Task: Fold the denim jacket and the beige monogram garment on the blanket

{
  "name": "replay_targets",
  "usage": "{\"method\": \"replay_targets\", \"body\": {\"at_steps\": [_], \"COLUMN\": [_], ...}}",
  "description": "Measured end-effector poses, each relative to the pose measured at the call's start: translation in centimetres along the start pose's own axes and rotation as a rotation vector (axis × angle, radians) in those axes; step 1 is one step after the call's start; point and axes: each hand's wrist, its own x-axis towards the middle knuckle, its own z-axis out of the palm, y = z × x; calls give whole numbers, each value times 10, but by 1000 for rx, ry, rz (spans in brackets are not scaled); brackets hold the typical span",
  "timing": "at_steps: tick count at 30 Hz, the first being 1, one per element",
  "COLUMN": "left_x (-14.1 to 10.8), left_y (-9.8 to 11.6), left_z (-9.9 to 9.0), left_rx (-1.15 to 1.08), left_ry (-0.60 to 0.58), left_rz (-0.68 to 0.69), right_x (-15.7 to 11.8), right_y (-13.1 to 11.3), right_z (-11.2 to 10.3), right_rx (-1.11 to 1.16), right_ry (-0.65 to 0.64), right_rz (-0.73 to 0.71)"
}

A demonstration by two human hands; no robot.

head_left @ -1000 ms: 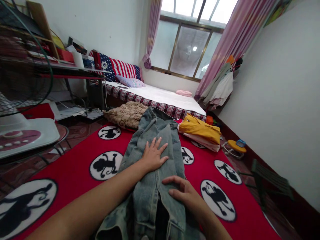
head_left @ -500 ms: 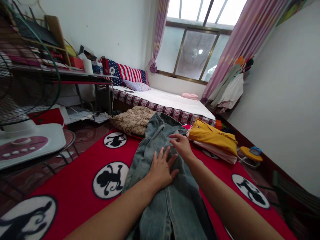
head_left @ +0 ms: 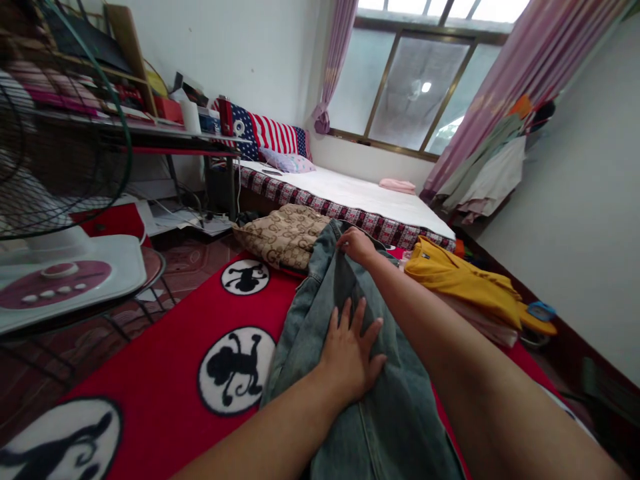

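A pair of blue-green jeans (head_left: 395, 393) lies lengthwise on a red blanket (head_left: 165, 360) printed with black monkey figures in white circles. My left hand (head_left: 350, 350) rests flat on the denim with its fingers spread. Farther up, near the waist end, my right hand (head_left: 356, 245) pinches an edge of the jeans and lifts it, so that a dark fold opens beneath. A tan patterned cushion (head_left: 285, 237) touches the far left side of the jeans. To their right sits a folded yellow garment (head_left: 463, 280) on top of pale pink cloth.
On the left, a fan (head_left: 70, 273) stands on a round stool. Behind it is a cluttered desk (head_left: 165, 137). A bed (head_left: 345, 183) with a white sheet runs below the window. Clothes (head_left: 495, 173) hang at the right wall, above a yellow stool (head_left: 537, 323).
My right hand has gone from hovering over the jeans to gripping their upper edge and raising it. My left hand stays flat on the denim. The view has shifted slightly.
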Motion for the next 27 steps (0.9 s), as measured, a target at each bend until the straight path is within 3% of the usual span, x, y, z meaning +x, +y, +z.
{"method": "replay_targets", "body": {"at_steps": [7,10,12,16,20,22,24,27], "left_x": [3,3,2,2,0,-1,-1,-1], "left_y": [2,1,1,-1,0,0,1,1], "left_z": [-3,-4,-2,4,8,7,4,0], "left_rx": [-6,6,6,0,15,13,4,-17], "left_ry": [-65,-82,-51,11,85,86,87,104], "left_rz": [59,70,21,-20,-22,-15,4,61], "right_x": [-7,-11,-11,-23,-44,-51,-57,-68], "right_y": [-31,-34,-29,4,49,66,76,84], "right_z": [57,68,59,16,-17,-22,-22,-14], "right_rx": [-18,-8,10,20,-134,-164,-135,-126], "right_ry": [28,31,13,48,122,37,-28,54], "right_rz": [131,163,145,154,411,520,523,480]}}
